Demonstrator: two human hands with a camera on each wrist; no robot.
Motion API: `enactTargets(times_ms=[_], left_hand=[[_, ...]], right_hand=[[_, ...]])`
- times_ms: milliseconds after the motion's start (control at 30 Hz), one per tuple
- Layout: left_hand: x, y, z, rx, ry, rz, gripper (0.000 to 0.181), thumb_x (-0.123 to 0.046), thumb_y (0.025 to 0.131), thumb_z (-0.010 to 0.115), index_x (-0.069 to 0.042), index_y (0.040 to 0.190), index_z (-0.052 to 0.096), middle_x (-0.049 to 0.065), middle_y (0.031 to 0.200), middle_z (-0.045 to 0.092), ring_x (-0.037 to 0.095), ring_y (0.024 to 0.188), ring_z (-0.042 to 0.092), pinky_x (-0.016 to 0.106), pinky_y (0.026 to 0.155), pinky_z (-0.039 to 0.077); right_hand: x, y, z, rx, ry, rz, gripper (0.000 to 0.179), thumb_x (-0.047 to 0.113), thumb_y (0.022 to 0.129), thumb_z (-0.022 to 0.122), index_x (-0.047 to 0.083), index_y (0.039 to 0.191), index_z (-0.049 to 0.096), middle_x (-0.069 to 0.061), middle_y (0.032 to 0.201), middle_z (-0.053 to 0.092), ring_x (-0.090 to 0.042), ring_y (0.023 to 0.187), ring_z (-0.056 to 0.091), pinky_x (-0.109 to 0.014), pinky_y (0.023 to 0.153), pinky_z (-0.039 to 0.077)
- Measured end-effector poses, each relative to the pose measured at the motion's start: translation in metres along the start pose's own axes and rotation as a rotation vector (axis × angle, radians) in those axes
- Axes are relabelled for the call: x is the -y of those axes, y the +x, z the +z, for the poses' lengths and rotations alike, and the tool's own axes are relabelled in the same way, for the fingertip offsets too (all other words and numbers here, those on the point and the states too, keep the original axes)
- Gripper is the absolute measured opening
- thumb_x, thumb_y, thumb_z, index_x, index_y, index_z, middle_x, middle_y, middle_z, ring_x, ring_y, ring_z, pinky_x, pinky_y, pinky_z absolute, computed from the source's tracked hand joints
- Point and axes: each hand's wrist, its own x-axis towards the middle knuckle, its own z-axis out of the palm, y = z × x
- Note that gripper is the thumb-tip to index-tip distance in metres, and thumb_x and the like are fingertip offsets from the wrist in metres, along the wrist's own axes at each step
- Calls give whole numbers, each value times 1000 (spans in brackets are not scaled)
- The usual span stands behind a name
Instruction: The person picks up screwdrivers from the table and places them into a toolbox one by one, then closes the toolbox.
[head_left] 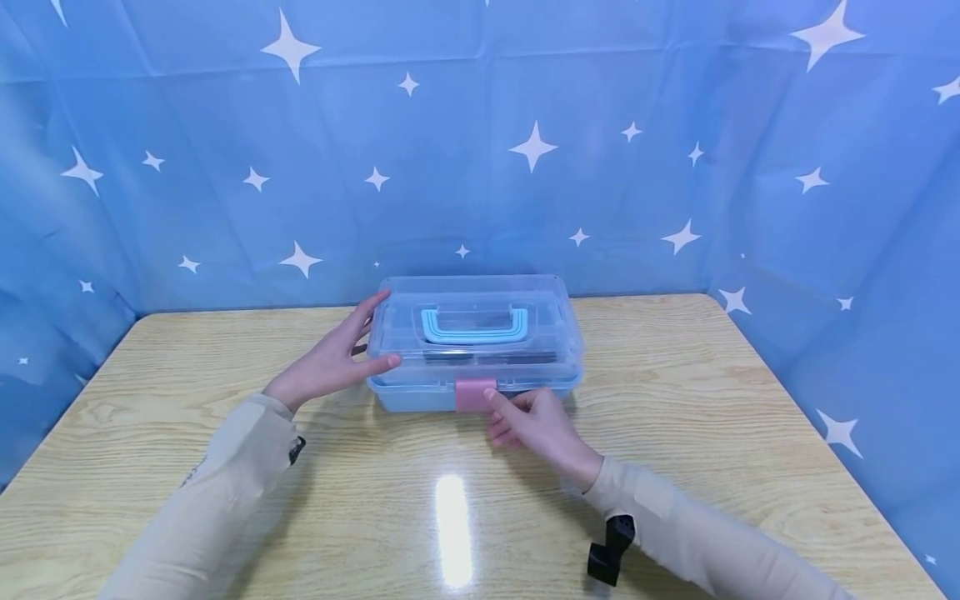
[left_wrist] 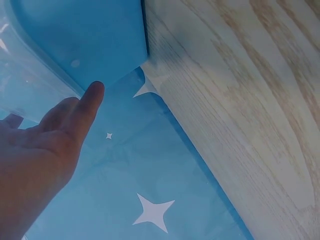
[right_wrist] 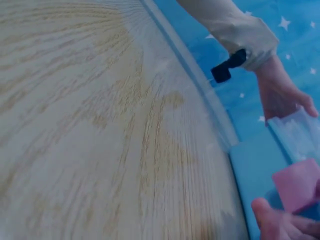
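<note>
A plastic storage box (head_left: 472,375) with a clear lid (head_left: 480,292) and a light blue base sits at the table's back. The lid is down, its blue handle (head_left: 474,337) lying on top. A pink latch (head_left: 472,396) is at the front middle. My left hand (head_left: 333,354) spans the box's left end with fingers spread, thumb by the front corner; in the left wrist view the fingers (left_wrist: 90,102) reach along its side. My right hand (head_left: 543,425) has its thumb on the latch's right edge, the other fingers bent beside and below it.
Dark items show dimly through the lid. The wood-grain table (head_left: 675,375) extends to both sides and in front of the box. A blue curtain (head_left: 465,150) with white stars hangs behind the table. Black straps with small devices (head_left: 611,550) are on both wrists.
</note>
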Motion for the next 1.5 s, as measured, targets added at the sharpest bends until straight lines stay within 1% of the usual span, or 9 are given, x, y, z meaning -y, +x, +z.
enactTargets(times_ms=[300, 433, 633, 800, 933, 1067, 1133, 1267, 1500], left_hand=[[1, 0, 0, 12, -14, 26, 88, -33, 91, 68, -30, 156, 8, 2, 161, 4, 34, 143, 16, 56, 108, 27], [-3, 0, -3, 21, 35, 9, 89, -35, 91, 68, -28, 156, 8, 4, 161, 5, 35, 143, 17, 57, 108, 26], [-14, 6, -7, 23, 104, -32, 80, -45, 95, 58, -18, 154, 12, 13, 159, 15, 37, 141, 21, 58, 108, 26], [-19, 8, -6, 14, 81, -71, 86, -48, 91, 63, -16, 153, 13, 9, 159, 16, 36, 142, 19, 59, 107, 27], [-20, 7, -6, 29, 104, -68, 87, -48, 92, 61, -14, 154, 10, 6, 160, 14, 39, 142, 18, 60, 107, 25], [-21, 6, -6, 40, 107, -66, 83, -47, 93, 61, -14, 152, 13, 5, 160, 14, 40, 141, 19, 60, 108, 24], [-20, 5, -6, 37, 104, -56, 77, -46, 93, 61, -14, 149, 18, 6, 159, 15, 41, 141, 20, 60, 107, 25], [-19, 5, -7, 33, 106, -45, 68, -45, 94, 61, -14, 143, 25, 6, 159, 17, 40, 141, 21, 59, 107, 26], [-16, 5, -7, 34, 100, -51, 76, -46, 93, 61, -16, 150, 19, 8, 158, 21, 37, 141, 22, 59, 108, 25]], right_hand=[[9, 0, 0, 51, 33, 37, 45, 32, 98, 55, -11, 91, 69, -12, 73, 70, -19, 65, 69, -31, 59, 55], [11, 0, 1, 61, 33, 39, 47, 33, 98, 55, -11, 91, 69, -12, 73, 70, -19, 64, 69, -29, 56, 53], [16, 1, 0, 79, 19, 38, 48, 33, 99, 54, -11, 90, 69, -13, 72, 70, -18, 62, 68, -28, 56, 52], [18, 4, -2, 110, 61, 73, 49, 36, 99, 55, -11, 91, 68, -12, 72, 70, -13, 59, 66, -23, 53, 47], [13, 5, -2, 115, 114, 87, 51, 37, 98, 57, -13, 93, 67, -11, 73, 70, -13, 60, 66, -24, 56, 51], [5, 6, 1, 95, 150, 54, 50, 35, 98, 57, -13, 91, 68, -11, 72, 69, -13, 61, 66, -28, 61, 55], [1, 6, 3, 88, 174, 35, 49, 34, 98, 58, -13, 90, 68, -11, 72, 69, -14, 61, 66, -30, 62, 56], [-5, 8, 5, 114, 212, 3, 50, 32, 99, 56, -16, 95, 66, -15, 78, 70, -16, 67, 67, -33, 68, 57], [-10, 11, 6, 133, 190, -53, 50, 30, 101, 52, -18, 97, 64, -18, 81, 70, -17, 69, 67, -36, 71, 57]])
